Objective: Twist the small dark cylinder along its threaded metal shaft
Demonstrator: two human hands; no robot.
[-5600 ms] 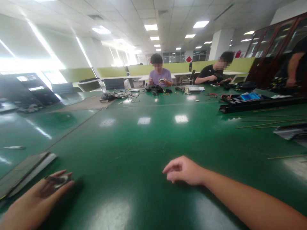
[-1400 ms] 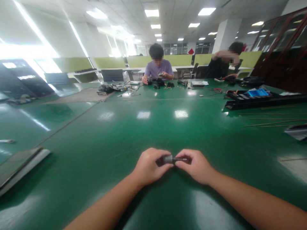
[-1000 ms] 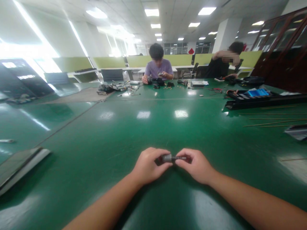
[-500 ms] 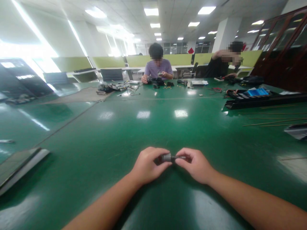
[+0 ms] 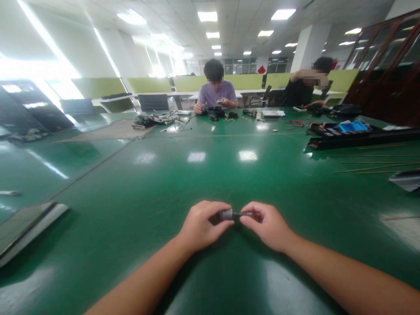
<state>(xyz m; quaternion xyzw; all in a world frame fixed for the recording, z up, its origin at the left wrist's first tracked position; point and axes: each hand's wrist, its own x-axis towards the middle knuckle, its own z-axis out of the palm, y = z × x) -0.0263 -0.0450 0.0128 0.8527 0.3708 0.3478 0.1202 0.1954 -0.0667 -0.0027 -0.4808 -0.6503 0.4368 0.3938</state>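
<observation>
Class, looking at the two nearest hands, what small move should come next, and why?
Probably a gentle turn of the thin dark shaft by the right hand, because it pinches that shaft while the left hand grips the grey cylinder beside it.

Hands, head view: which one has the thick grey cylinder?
The left hand: it grips the grey cylinder, while the right hand holds the thin dark shaft at the cylinder's end.
</observation>
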